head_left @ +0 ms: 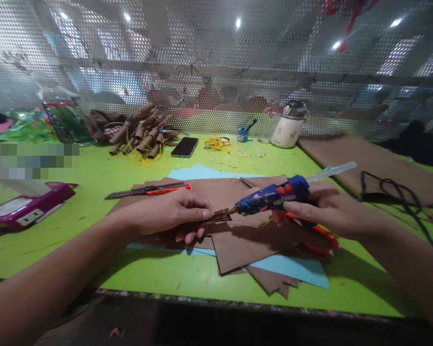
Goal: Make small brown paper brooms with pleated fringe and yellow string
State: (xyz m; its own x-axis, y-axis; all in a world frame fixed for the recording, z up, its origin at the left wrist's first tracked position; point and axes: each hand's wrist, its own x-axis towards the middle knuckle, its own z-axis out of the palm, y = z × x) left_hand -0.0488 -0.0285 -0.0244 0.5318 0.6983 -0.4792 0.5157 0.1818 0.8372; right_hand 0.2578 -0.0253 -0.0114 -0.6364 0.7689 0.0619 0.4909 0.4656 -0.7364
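Observation:
My left hand pinches a small bundle of thin brown strips over the middle of the table. In my right hand is a blue hot glue gun, with a translucent glue stick poking out of its back end. The nozzle points left and meets, or nearly meets, the ends of the strips. Below both hands lie brown paper sheets on light blue paper. An orange and black utility knife rests just behind my left hand. Red-handled scissors lie partly hidden under my right hand.
Rolled brown paper tubes, a phone, yellow string, a blue jar and a white bottle stand along the back. A purple device sits left. At right are brown sheets and a black cord.

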